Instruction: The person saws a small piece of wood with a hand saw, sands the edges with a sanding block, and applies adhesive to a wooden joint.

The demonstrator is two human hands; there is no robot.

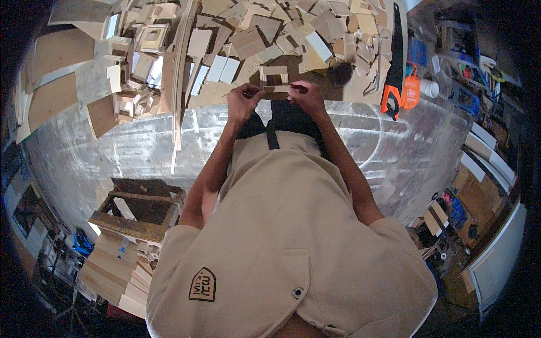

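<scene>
Just beyond my body, at the near edge of the worktable, a short pale wooden strip (276,89) spans the gap between my hands. My left hand (243,102) is closed, its thumb and fingers pinching near the strip's left end. At the other end, the fingers of my right hand (307,98) are closed on it too. Directly past the strip is a small wooden frame (274,71) with a rectangular opening; whether the two touch, I cannot tell. My fingers cover the strip's ends.
Many loose wood offcuts (245,42) cover the table's far side. Long thin strips (178,79) lie left of my hands, beside stacked small frames (152,39). A handsaw (393,93) with an orange handle rests at the right edge, near a dark round object (340,74). A wooden crate (138,208) stands lower left.
</scene>
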